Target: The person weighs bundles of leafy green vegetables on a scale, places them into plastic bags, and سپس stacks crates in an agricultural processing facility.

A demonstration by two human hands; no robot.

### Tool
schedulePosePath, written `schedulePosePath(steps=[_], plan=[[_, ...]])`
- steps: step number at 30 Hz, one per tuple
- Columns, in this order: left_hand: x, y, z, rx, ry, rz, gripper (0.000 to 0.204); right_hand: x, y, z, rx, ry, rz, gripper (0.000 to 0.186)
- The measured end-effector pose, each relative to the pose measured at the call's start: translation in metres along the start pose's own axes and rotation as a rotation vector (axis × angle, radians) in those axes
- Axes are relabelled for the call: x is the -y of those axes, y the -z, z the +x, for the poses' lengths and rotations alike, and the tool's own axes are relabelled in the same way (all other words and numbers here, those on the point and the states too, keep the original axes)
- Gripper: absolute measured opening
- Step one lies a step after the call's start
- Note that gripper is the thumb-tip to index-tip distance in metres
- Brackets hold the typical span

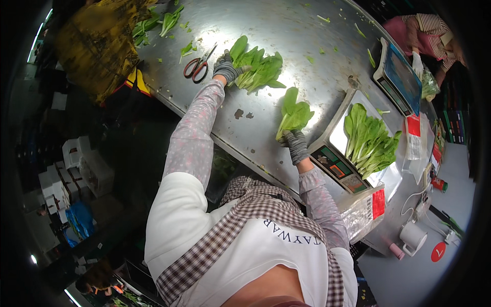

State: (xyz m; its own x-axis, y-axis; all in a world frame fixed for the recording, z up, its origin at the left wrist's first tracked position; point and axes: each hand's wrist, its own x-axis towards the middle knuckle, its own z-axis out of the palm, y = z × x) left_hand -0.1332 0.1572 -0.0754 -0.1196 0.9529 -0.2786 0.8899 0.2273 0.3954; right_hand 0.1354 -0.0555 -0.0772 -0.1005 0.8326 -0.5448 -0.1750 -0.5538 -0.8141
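Note:
My left hand [228, 68], in a grey glove, grips the stem end of a pile of leafy greens [262, 69] lying on the metal table [204, 110]. Its thumb lies across the stems, and the fingertips are partly hidden. Beside it rest scissors [198, 68] with dark red-rimmed handles. My right hand [295, 145], gloved too, is closed around the base of a small leafy green [295, 113], whose leaves point away from me. Just right of that hand stands a weighing scale [335, 169] with a heap of leafy greens [369, 138] on its pan.
A second scale [399, 77] stands farther right, near a co-worker's gloved hand [418, 65]. Clear plastic bags [360, 211] lie by the near scale. A white mug [412, 238] sits at lower right. Yellow-brown cloth [99, 46] covers the far left corner, beside more greens [170, 21].

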Motion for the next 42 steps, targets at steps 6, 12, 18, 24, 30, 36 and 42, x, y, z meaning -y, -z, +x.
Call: schedulePosePath(steps=[6, 12, 18, 24, 30, 36, 42], plan=[[-0.052, -0.013, -0.040, 0.139, -0.171, 0.399, 0.119, 0.001, 0.006, -0.003, -0.078, -0.004, -0.033, 0.017], [-0.044, -0.063, -0.019, 0.132, -0.199, -0.063, 0.094, -0.004, 0.011, -0.016, -0.075, -0.022, -0.043, 0.019], [-0.069, -0.057, -0.044, 0.789, 0.008, -1.609, 0.043, 0.014, 0.021, -0.050, -0.141, 0.298, -0.096, 0.018], [-0.155, -0.062, -0.147, 0.825, -0.438, -1.645, 0.045, 0.061, 0.058, -0.097, -0.486, 0.750, -0.295, 0.018], [-0.280, -0.073, -0.230, 0.352, -0.584, -1.360, 0.063, 0.085, 0.146, -0.144, -0.731, 0.794, -0.328, 0.018], [-0.340, -0.143, -0.254, 0.198, -0.482, -0.772, 0.092, 0.106, 0.216, -0.148, -0.807, 0.396, -0.831, 0.032], [-0.331, -0.130, -0.265, 0.217, -0.652, -0.515, 0.084, 0.105, 0.235, -0.162, -0.888, 0.322, -0.805, 0.031]])
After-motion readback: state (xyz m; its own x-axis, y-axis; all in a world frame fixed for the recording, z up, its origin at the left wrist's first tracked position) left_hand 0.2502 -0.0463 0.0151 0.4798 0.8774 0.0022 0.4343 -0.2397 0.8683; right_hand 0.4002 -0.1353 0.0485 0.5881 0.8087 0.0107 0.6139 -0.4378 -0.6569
